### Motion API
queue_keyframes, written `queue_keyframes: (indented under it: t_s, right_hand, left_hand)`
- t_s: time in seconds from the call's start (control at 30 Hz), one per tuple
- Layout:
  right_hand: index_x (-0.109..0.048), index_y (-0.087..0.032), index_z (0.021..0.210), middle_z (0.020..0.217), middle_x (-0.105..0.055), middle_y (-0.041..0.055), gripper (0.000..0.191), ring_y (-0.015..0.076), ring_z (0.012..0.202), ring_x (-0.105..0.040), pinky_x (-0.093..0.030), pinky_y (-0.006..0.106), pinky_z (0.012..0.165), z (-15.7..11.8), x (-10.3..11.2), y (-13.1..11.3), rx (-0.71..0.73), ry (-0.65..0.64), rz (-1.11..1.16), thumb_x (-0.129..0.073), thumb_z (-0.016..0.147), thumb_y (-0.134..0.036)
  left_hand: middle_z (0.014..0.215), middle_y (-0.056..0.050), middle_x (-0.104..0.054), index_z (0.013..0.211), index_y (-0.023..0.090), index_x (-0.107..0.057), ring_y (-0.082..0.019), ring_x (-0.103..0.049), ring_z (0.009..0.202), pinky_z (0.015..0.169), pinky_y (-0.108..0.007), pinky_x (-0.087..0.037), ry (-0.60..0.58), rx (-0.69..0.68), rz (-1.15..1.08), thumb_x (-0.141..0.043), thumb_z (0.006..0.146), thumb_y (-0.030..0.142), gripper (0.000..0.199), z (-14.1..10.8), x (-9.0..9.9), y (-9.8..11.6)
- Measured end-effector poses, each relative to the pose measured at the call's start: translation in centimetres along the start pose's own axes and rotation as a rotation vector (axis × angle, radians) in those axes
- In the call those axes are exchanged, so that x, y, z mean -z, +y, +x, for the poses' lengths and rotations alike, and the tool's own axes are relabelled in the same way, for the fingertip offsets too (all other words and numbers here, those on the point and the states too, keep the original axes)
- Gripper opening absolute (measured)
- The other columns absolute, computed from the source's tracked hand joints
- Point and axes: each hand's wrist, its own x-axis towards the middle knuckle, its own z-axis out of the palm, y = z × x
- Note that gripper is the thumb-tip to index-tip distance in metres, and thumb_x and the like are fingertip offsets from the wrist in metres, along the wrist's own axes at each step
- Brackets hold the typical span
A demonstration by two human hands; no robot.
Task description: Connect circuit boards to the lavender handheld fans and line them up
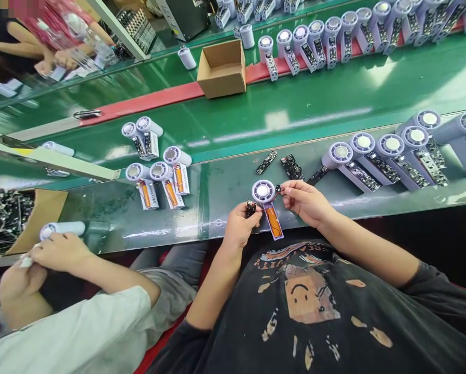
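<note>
A small lilac handheld fan (pixel 263 191) lies near the bench's front edge, its handle pointing toward me. The handle is open and shows an orange battery (pixel 272 220) with thin wires. On the fan's left, my left hand (pixel 241 223) is closed on a black circuit board (pixel 251 209). My right hand (pixel 305 201) pinches a small black part (pixel 278 189) at the right of the fan's head, where a thin red wire shows. Beyond the fan lie loose black circuit boards (pixel 266 162), some overlapping (pixel 291 167).
Fans with exposed boards (pixel 363 174) stand at right. Fans with orange batteries (pixel 170 192) stand at left. The green conveyor (pixel 314 101) carries a cardboard box (pixel 222 72) and a fan row (pixel 306 54). A co-worker's hands (pixel 57 252) hold a fan beside a parts box (pixel 42 213).
</note>
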Motion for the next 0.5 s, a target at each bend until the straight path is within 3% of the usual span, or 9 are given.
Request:
queue_keyframes:
  t_s: [0.03,0.1,0.17,0.2,0.3,0.5]
  right_hand:
    - [-0.061,-0.022,0.096,0.085,-0.059,0.0021,0.028,0.0147,0.071,-0.054,-0.044,0.032,0.065,-0.3,-0.2,-0.1,0.086,0.037,-0.081,-0.063,0.075,-0.042]
    - [-0.064,-0.024,0.100,0.097,-0.060,0.0053,0.024,0.0185,0.086,-0.055,-0.045,0.036,0.075,-1.2,-0.8,-0.3,0.391,0.097,-0.378,-0.062,0.080,-0.038]
    - [-0.067,-0.026,0.099,0.103,-0.062,0.0058,0.017,0.0212,0.098,-0.053,-0.040,0.040,0.085,-2.2,-1.4,-0.6,0.688,0.040,-0.748,-0.062,0.085,-0.034]
    - [-0.069,-0.027,0.099,0.104,-0.064,0.0056,0.015,0.0220,0.100,-0.052,-0.037,0.040,0.087,-2.6,-1.7,-0.7,0.770,-0.019,-0.913,-0.061,0.088,-0.034]
    - [-0.071,-0.028,0.104,0.106,-0.067,0.0048,0.018,0.0226,0.098,-0.050,-0.032,0.039,0.083,-2.9,-2.5,-0.6,0.758,-0.072,-1.213,-0.058,0.093,-0.032]
    - [-0.076,-0.030,0.095,0.098,-0.067,0.0035,0.019,0.0213,0.093,-0.047,-0.027,0.037,0.081,-1.9,-2.7,0.0,0.610,-0.053,-1.267,-0.058,0.094,-0.034]
  left_hand:
    - [0.056,0.006,-0.057,0.066,0.017,-0.058,-0.005,-0.046,0.041,0.045,-0.019,-0.039,0.000,0.007,-0.011,-0.078,0.053,0.030,0.028,0.0,0.1,0.0]
    - [0.056,0.006,-0.057,0.066,0.016,-0.059,-0.005,-0.046,0.041,0.045,-0.019,-0.039,-0.001,0.020,-0.027,-0.080,0.052,0.030,0.029,-0.1,0.2,0.1]
    - [0.056,0.005,-0.057,0.067,0.016,-0.061,-0.006,-0.048,0.043,0.046,-0.020,-0.040,-0.012,0.026,-0.039,-0.082,0.053,0.030,0.029,-0.2,0.2,0.2]
    - [0.056,0.005,-0.057,0.068,0.016,-0.061,-0.006,-0.049,0.045,0.047,-0.020,-0.041,-0.020,0.026,-0.047,-0.083,0.054,0.031,0.030,-0.2,0.2,0.2]
    - [0.058,0.005,-0.058,0.071,0.016,-0.062,-0.006,-0.050,0.047,0.047,-0.019,-0.041,-0.019,0.026,-0.076,-0.087,0.054,0.032,0.034,-0.3,0.1,0.3]
    - [0.060,0.006,-0.060,0.073,0.016,-0.061,-0.006,-0.051,0.047,0.048,-0.019,-0.043,0.011,0.043,-0.104,-0.091,0.047,0.034,0.044,-0.4,0.2,0.1]
